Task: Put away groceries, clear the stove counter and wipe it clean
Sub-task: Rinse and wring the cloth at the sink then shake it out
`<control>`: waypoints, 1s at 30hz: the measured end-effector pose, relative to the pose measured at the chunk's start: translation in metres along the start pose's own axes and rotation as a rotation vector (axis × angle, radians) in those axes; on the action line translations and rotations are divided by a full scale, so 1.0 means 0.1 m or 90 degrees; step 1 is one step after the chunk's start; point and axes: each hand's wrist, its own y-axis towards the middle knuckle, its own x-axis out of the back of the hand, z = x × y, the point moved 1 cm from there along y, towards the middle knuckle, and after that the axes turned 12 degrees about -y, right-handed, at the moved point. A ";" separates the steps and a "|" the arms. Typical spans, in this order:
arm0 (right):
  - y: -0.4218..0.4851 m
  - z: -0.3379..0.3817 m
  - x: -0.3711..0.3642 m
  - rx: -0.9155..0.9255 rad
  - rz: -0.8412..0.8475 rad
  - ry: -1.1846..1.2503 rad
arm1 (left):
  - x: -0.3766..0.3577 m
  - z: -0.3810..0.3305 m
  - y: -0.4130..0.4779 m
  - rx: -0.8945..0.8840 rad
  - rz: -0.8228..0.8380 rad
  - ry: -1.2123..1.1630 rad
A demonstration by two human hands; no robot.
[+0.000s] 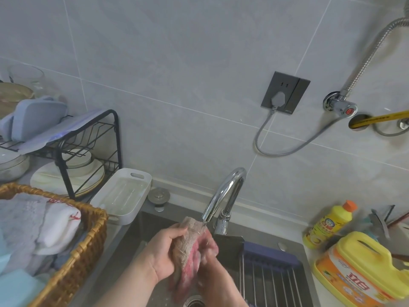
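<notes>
A beige and pink cleaning cloth [187,251] hangs bunched over the grey sink [132,240], right under the spout of the chrome faucet [223,196]. Water runs from the spout onto the cloth's top. My left hand [163,253] grips the cloth from the left with curled fingers. My right hand [210,260] grips it from the right, partly blurred and partly hidden behind the cloth. The sink drain [194,302] shows below the hands.
A wicker basket [88,247] with towels stands left of the sink, beside a white tray [124,196] and a black dish rack [88,140] with plates. A wire drain rack [265,275] spans the sink's right side. Two yellow detergent bottles [363,269] [329,224] stand right.
</notes>
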 end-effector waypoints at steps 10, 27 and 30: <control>-0.03 0.47 0.03 0.076 -0.066 -0.030 | 0.14 -0.14 -0.03 -0.126 -0.061 0.172; -0.10 0.47 0.20 0.048 -0.040 0.091 | 0.26 0.11 0.06 -0.219 -0.139 0.334; -0.14 0.50 0.23 0.067 -0.035 0.035 | 0.24 0.13 0.01 -0.240 -0.115 0.376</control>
